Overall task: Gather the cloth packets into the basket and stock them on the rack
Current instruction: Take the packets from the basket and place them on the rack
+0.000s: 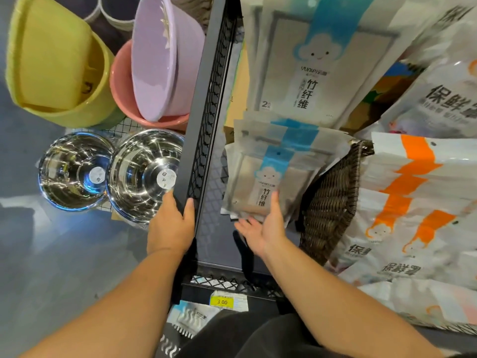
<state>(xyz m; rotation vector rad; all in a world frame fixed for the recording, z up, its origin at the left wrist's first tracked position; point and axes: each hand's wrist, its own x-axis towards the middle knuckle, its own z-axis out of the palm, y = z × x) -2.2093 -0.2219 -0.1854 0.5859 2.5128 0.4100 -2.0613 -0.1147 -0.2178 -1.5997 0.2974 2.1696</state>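
Several white cloth packets with a blue stripe and a cloud face lie stacked on the rack shelf, overlapping the rim of a dark woven basket. My right hand is palm up with fingers straight, its fingertips under the lower edge of the front packet and its thumb against the packet's face. My left hand grips the black metal rack frame, thumb on one side and fingers on the other. More of the same packets stand upright behind.
Orange-striped plastic bag packs fill the shelf to the right. Left of the frame sit two steel bowls, plus yellow, pink and lilac plastic basins. A yellow price tag marks the shelf's front edge.
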